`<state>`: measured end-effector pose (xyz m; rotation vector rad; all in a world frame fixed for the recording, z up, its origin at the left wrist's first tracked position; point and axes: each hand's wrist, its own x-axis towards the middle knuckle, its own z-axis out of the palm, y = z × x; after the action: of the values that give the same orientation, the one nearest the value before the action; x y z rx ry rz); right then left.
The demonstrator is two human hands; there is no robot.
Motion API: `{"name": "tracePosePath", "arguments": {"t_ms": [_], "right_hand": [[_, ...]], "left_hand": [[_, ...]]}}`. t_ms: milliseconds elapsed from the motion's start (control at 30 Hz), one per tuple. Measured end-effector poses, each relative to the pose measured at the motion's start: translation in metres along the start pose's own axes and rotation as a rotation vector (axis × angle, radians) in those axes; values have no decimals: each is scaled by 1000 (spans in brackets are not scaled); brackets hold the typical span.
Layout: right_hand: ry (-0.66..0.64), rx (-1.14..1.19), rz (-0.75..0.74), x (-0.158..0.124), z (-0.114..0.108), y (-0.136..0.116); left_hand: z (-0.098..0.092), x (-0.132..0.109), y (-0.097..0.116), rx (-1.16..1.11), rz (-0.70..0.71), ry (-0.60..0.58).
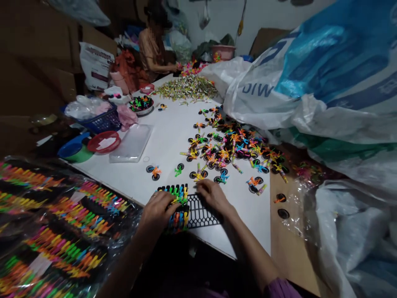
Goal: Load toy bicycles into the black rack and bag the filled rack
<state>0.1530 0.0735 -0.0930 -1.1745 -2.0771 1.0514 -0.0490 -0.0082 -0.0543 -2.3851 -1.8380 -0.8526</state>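
Black plastic lattice [201,213] lies at the near edge of the white table [145,136], its left part packed with neon toy bicycles [179,203]. The left hand [156,213] curls over those bicycles, though it hides whether anything is pinched. The right hand [212,196] rests on the lattice, its fingers [204,186] loosely spread and grasping nothing visible. Loose toy bicycles [223,151] lie scattered beyond the lattice.
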Motion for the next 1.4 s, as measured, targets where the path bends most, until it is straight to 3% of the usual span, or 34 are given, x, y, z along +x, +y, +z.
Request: {"name": "tracePosePath", "arguments": {"t_ms": [100,200,300,467,667,800,900,967,1167,1300,1400], "right_hand": [[34,-364,-89,34,-28,1],[-143,-683,-195,71,-32,0],[-304,-859,-246,95,-26,0],[-340,-952,-271,98,-30,3],[-324,-959,-113,89,-52,16],[-201,-838,-110,80,-64,19],[33,-555,-111,58,-65,11],[122,-326,-84,33,-55,5],[0,133,61,-39,4,0],[90,246,61,-39,23,-2],[90,74,-11,-26,31,-4]], "left_hand": [[-7,-4,-5,20,-29,6],[-16,-3,-4,37,-79,-79],[-14,2,6,51,-79,-123],[2,12,18,11,-29,-149],[8,15,14,-107,-32,-137],[5,18,19,-76,-82,-165],[3,18,22,-73,-106,-146],[2,17,22,-83,-106,-143],[6,19,14,-108,-94,-176],[6,19,15,-100,-87,-165],[2,20,23,-60,-65,-113]]}}
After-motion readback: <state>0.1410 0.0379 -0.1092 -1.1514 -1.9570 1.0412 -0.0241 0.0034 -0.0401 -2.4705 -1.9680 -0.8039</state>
